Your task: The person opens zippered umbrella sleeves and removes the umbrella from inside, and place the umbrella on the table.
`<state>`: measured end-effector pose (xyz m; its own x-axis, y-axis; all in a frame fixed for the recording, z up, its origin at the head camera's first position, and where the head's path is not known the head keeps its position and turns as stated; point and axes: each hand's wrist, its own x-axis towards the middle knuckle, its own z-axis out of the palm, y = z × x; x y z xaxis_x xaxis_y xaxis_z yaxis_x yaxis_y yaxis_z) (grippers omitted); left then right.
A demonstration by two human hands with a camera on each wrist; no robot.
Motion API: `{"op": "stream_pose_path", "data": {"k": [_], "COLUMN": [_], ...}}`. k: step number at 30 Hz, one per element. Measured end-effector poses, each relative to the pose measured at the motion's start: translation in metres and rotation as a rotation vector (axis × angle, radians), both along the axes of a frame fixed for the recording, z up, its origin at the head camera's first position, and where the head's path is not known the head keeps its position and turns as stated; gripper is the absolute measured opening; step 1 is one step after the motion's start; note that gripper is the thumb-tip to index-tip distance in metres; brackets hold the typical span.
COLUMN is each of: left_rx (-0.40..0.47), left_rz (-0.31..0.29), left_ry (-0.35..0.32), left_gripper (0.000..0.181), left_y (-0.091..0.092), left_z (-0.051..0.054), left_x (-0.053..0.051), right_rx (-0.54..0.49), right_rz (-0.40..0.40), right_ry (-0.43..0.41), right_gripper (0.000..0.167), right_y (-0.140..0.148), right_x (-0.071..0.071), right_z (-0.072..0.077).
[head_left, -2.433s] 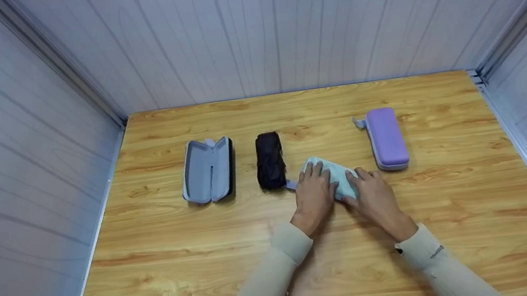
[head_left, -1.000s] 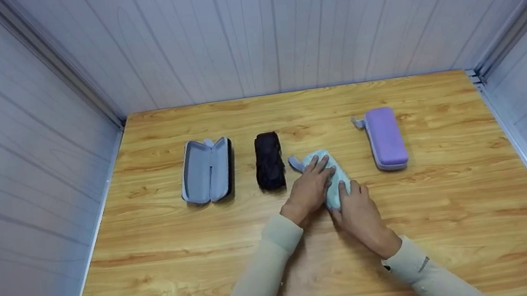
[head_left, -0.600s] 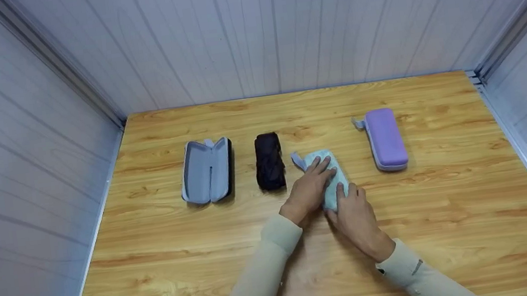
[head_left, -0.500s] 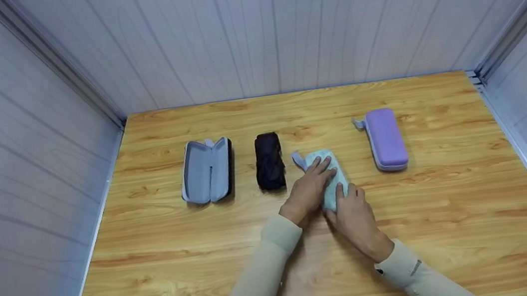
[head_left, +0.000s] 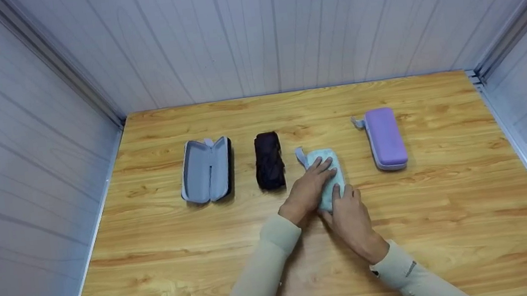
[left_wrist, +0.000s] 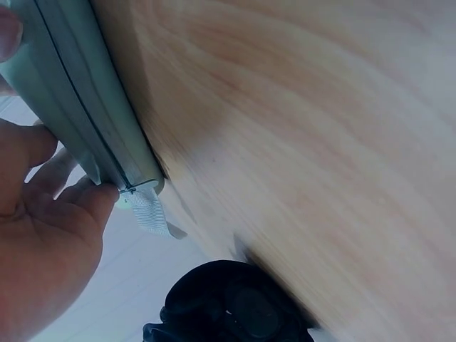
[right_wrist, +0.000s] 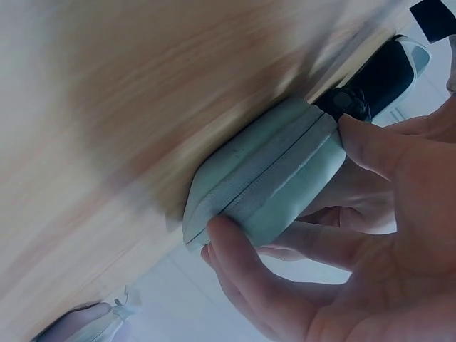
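Note:
A mint-green hard zip case (head_left: 332, 186) lies on the wooden table before me, its pale grey strap (head_left: 301, 157) at the far left corner. My left hand (head_left: 306, 193) grips the case from above on its left side, fingertips near the strap end. My right hand (head_left: 353, 220) pinches the near end between thumb and fingers, as the right wrist view shows. In that view the zip seam (right_wrist: 274, 160) looks closed along its visible length. Left of the case is a black bundle (head_left: 269, 161) resembling a folded compact umbrella, not touched by either hand.
A black case (head_left: 206, 170) with grey lining lies unzipped and spread at the left. On the right lies a closed purple case (head_left: 386, 138) with a grey strap. Pale panel walls (head_left: 249, 34) enclose the wooden table (head_left: 184, 278) at the back and sides.
Between my hands the mint-green case has turned on the table from slanting to nearly straight away from me. My right hand has shifted left and nearer. The other things have stayed put.

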<state>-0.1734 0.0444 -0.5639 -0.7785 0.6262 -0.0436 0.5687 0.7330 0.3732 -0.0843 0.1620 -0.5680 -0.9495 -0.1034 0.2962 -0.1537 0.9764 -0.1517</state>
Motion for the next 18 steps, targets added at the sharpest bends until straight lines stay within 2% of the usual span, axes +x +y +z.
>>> {"op": "stream_pose_path", "data": {"k": [5, 9, 14, 16, 18], "left_rx": [0.029, 0.045, 0.024, 0.011, -0.006], "left_rz": [-0.011, -0.011, 0.022, 0.034, 0.047], "left_ry": [0.034, 0.057, 0.051, 0.079, 0.135], "left_gripper": [0.048, 0.046, 0.047, 0.047, 0.044], "left_y": [-0.002, -0.003, 0.001, 0.004, 0.007], "left_z": [-0.002, -0.004, -0.006, -0.006, -0.006], "left_x": [0.0, 0.0, 0.002, 0.003, 0.005], "right_rx": [0.008, 0.038, 0.044, 0.022, 0.0], "right_rz": [0.001, 0.011, 0.031, 0.032, 0.037], "right_ry": [0.012, 0.056, 0.084, 0.061, 0.028], "right_gripper": [0.073, 0.073, 0.073, 0.072, 0.071], "right_y": [-0.001, 0.0, 0.004, 0.006, 0.007], "right_x": [0.0, 0.0, 0.001, 0.001, 0.001], "right_z": [-0.001, -0.003, -0.005, -0.006, -0.006]}}
